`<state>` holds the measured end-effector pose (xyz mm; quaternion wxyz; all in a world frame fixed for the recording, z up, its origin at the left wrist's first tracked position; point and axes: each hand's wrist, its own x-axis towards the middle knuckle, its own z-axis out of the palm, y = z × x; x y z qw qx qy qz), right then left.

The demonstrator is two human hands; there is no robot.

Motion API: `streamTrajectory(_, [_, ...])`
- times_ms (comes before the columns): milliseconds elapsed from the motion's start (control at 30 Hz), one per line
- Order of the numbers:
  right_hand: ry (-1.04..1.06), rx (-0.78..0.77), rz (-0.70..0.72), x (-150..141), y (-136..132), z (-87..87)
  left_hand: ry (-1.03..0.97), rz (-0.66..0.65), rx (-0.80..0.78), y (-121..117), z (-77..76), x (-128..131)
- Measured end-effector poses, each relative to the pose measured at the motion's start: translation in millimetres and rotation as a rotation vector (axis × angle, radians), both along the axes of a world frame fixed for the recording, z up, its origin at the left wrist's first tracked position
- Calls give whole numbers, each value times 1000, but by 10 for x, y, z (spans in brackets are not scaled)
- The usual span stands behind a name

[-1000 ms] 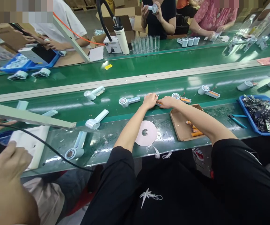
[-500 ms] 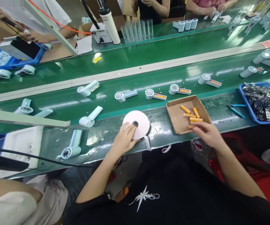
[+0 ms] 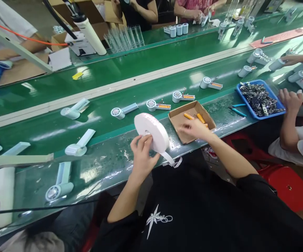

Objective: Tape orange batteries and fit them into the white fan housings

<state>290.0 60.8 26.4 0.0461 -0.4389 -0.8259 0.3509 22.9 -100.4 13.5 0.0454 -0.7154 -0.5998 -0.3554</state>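
Note:
My left hand (image 3: 144,157) grips a roll of white tape (image 3: 155,131) by its core, tilted up on edge at the bench's front. A loose tape end dangles from its lower side and curls over the bench edge. My right hand (image 3: 197,129) is over a shallow cardboard tray (image 3: 177,130), its fingertips smeared by motion, so whether they hold anything cannot be told. Orange cylindrical batteries (image 3: 200,118) lie in the tray, partly hidden by that hand.
On the green belt lie several pale-blue handheld fan bodies (image 3: 152,105), some with orange batteries inside. Right of the tray are blue-handled pliers (image 3: 238,110) and a blue bin (image 3: 282,111) of metal parts. A co-worker's hands (image 3: 290,99) are at the far right.
My left hand has lifted and tilted the tape roll, which lay flat before. My right hand has moved from the tray's right front corner to over its middle. The view has shifted right.

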Motion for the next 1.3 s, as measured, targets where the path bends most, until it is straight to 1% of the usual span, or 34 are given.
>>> streamTrajectory(33, [-87, 125, -115, 21, 202, -19, 3, -10, -59, 21, -66, 49])
streamTrajectory(67, [-176, 212, -178, 31, 385, -43, 8, -19, -117, 43, -124, 94])
streamTrajectory(100, [-253, 251, -191, 33, 533, -71, 13, -25, -170, 64, -172, 130])
streamTrajectory(133, [-311, 258, -174, 31, 638, -100, 17, -25, -212, 79, -209, 154])
streamTrajectory(167, [-323, 252, -157, 28, 695, -126, 19, -20, -240, 87, -234, 166])
streamTrajectory(200, [-266, 247, -164, 27, 703, -146, 20, -10, -253, 85, -250, 165])
streamTrajectory(233, [-136, 246, -199, 27, 666, -156, 21, 6, -253, 75, -259, 156])
streamTrajectory(267, [51, 242, -253, 28, 593, -154, 23, 24, -246, 59, -264, 141])
streamTrajectory(367, [741, 168, -456, -4, 243, -89, 36, 67, -212, -4, -269, 107])
streamTrajectory(400, [901, 139, -505, -37, 112, -57, 44, 77, -206, -20, -270, 110])
streamTrajectory(433, [1015, 117, -548, -84, -16, -29, 53, 85, -201, -31, -269, 122])
streamTrajectory(500, [1147, 98, -636, -220, -252, -9, 76, 97, -187, -38, -267, 166])
streamTrajectory(567, [1224, 75, -707, -383, -459, -61, 91, 97, -158, -29, -263, 220])
streamTrajectory(667, [1240, -35, -763, -559, -702, -234, 99, 91, -129, -9, -260, 262])
streamTrajectory(733, [1195, -141, -770, -551, -784, -321, 105, 90, -132, 0, -257, 242])
streamTrajectory(767, [1168, -197, -754, -503, -790, -331, 107, 86, -133, 3, -252, 219])
streamTrajectory(833, [1096, -324, -649, -342, -725, -267, 117, 69, -118, 14, -229, 159])
streamTrajectory(900, [986, -439, -481, -155, -573, -126, 155, 53, -87, 41, -191, 106])
streamTrajectory(967, [883, -487, -346, -33, -390, 24, 227, 51, -38, 88, -145, 92])
streamTrajectory(1000, [864, -477, -324, -19, -318, 84, 267, 56, -10, 116, -123, 105])
streamTrajectory(1033, [880, -449, -338, -39, -279, 129, 300, 67, 16, 141, -101, 132])
streamTrajectory(1067, [934, -409, -392, -92, -284, 158, 319, 84, 40, 159, -79, 171])
streamTrajectory(1100, [1022, -364, -482, -171, -337, 171, 327, 102, 56, 164, -55, 220])
streamTrajectory(1133, [1134, -316, -601, -268, -432, 165, 324, 114, 59, 152, -33, 272])
streamTrajectory(1200, [1366, -258, -852, -479, -651, 80, 291, 115, 35, 95, -16, 357])
streamTrajectory(1233, [1438, -267, -934, -563, -711, 6, 270, 97, 11, 67, -38, 381])
streamTrajectory(1267, [1469, -332, -950, -607, -709, -75, 239, 83, -11, 52, -87, 391])
streamTrajectory(1300, [1460, -408, -933, -589, -645, -141, 215, 47, -34, 49, -161, 395])
